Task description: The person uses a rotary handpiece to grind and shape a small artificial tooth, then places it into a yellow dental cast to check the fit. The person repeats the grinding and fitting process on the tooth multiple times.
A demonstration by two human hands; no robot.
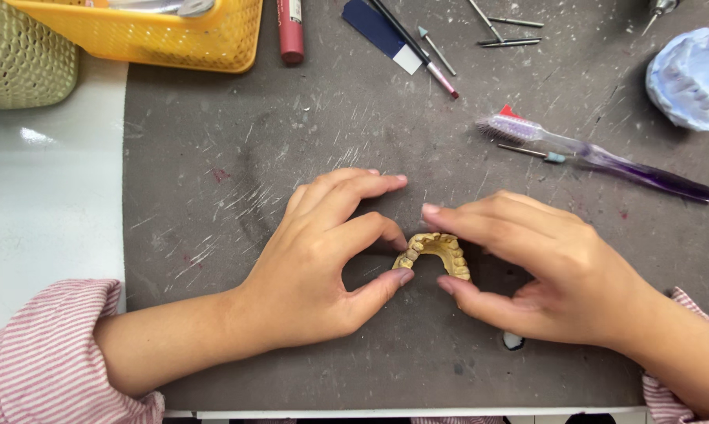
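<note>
Scuffed grey matting (237, 235) covers your worktop, and near its front edge your left hand (323, 267) and right hand (543, 275) meet around a yellow dental arch model (437, 253). Both pinch it between thumb and forefinger, other fingers loosely spread; it rests on the mat. No tool is picked up, so any shaping looks unstarted. Farther back lie a purple toothbrush (598, 157), fine burs (507, 31), a white plaster cast (692, 78) and a yellow basket (174, 35).
</note>
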